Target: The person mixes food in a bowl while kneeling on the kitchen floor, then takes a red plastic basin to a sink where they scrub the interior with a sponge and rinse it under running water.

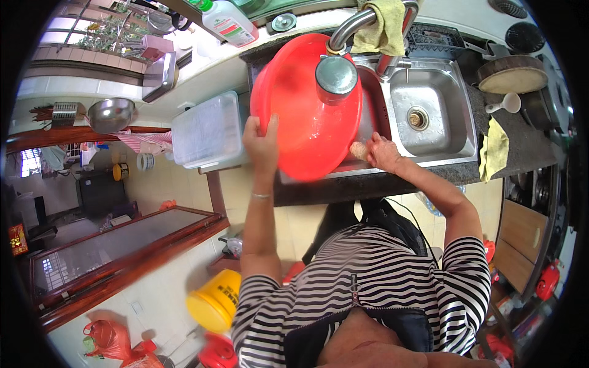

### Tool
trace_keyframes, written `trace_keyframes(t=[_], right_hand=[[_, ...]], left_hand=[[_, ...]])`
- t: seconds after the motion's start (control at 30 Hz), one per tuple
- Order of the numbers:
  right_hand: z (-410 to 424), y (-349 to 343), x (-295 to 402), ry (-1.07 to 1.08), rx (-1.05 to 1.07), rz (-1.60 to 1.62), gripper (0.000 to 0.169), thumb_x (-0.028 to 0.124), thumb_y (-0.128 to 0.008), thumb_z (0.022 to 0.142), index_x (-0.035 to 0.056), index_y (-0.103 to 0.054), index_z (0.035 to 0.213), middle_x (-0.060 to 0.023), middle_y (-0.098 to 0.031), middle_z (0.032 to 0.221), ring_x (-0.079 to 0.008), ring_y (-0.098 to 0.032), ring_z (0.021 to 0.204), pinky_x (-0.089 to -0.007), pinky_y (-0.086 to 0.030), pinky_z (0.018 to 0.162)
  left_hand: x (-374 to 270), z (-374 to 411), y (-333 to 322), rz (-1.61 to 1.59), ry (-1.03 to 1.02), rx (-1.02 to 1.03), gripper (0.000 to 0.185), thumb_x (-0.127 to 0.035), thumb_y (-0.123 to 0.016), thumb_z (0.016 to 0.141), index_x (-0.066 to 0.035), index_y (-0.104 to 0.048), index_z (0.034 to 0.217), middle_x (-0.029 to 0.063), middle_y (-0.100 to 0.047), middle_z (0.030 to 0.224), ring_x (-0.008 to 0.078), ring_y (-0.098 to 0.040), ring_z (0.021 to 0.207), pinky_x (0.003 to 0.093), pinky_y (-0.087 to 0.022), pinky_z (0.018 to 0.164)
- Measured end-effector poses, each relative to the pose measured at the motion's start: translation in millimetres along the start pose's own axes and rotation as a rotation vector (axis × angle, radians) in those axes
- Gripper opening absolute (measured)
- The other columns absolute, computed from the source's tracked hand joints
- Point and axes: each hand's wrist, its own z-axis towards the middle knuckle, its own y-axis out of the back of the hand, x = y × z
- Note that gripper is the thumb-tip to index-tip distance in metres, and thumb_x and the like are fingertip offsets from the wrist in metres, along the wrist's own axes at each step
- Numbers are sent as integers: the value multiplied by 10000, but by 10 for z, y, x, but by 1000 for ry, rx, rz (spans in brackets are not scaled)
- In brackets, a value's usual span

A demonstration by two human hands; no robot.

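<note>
My left hand (262, 140) grips the rim of a red plastic basin (303, 119), which is tilted over the left bowl of a double stainless steel sink (421, 106). In my right hand (383, 152) is a tan scrubber (359, 150), close to the basin's lower right edge; whether it touches the basin I cannot tell. Above the basin stands a curved metal faucet (352, 27) with a wide round head (337, 78). A yellow cloth (379, 27) hangs over its neck. The right bowl's drain strainer shows bits of something tan.
A second yellow cloth (494, 149) and a white scoop (508, 102) lie on the dark counter at the right, near a round wooden board (511, 76). Left of the sink is a lidded plastic box (207, 131). A bottle (230, 23) stands on the sill.
</note>
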Motion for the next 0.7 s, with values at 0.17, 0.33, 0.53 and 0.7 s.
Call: trace_keyframes(t=[0.17, 0.33, 0.53, 0.7], right_hand=[[434, 331, 27, 12, -83, 36, 270, 193, -639, 764, 19, -546, 949, -191, -519, 995, -367, -606, 909, -466, -527, 751], [1094, 673, 41, 81, -226, -100, 311, 208, -654, 783, 22, -519, 994, -183, -508, 1057, -346, -641, 868, -455, -542, 676], [2156, 322, -510, 184, -351, -16, 259, 120, -544, 855, 20, -532, 1093, -151, -592, 1007, -292, -682, 794, -390, -551, 631], [2543, -1004, -744, 195, -383, -389, 336, 176, -527, 862, 41, -520, 1170, -166, -609, 1033, -289, -694, 746, -416, -554, 578]], left_hand=[[-85, 105, -5, 15, 1, 57, 374, -82, -721, 819, -36, -376, 682, -13, -286, 638, 86, -276, 591, 275, -276, 500], [-226, 112, -13, 93, -36, 71, 381, -81, -723, 816, -30, -368, 687, -9, -281, 636, 91, -268, 586, 278, -270, 491], [-260, 68, -83, 114, -92, 6, 394, -126, -721, 834, -68, -375, 655, -55, -278, 635, 56, -256, 582, 254, -243, 490], [-124, 15, -103, 89, -49, 5, 294, -123, -708, 846, -58, -470, 686, -71, -378, 639, 26, -291, 574, 215, -260, 493]])
